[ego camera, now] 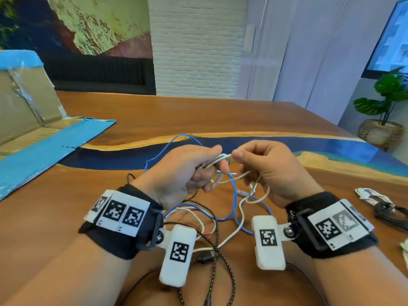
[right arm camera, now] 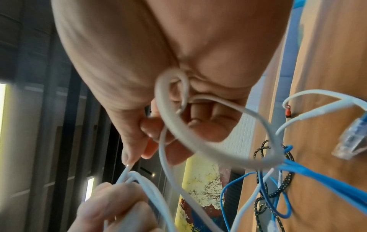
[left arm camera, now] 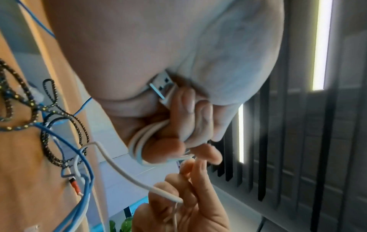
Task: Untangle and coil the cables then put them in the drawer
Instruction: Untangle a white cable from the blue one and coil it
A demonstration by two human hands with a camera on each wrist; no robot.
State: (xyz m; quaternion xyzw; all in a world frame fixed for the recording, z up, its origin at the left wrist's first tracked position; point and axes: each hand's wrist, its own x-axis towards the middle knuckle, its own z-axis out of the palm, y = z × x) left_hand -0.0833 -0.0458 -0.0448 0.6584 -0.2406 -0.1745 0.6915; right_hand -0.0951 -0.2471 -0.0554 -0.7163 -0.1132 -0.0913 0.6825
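My left hand grips a few loops of white cable above the wooden table. In the left wrist view, its USB plug sticks out of the left hand. Right beside it, my right hand pinches the same white cable at thumb and forefinger; its loose run loops under the right hand in the right wrist view. A blue network cable with a clear plug and a black braided cable lie tangled with white cable below my hands.
A coiled white and black cable bundle lies on the table at the right. An open cardboard box edged in blue tape sits at the left. A potted plant stands beyond the table's right corner.
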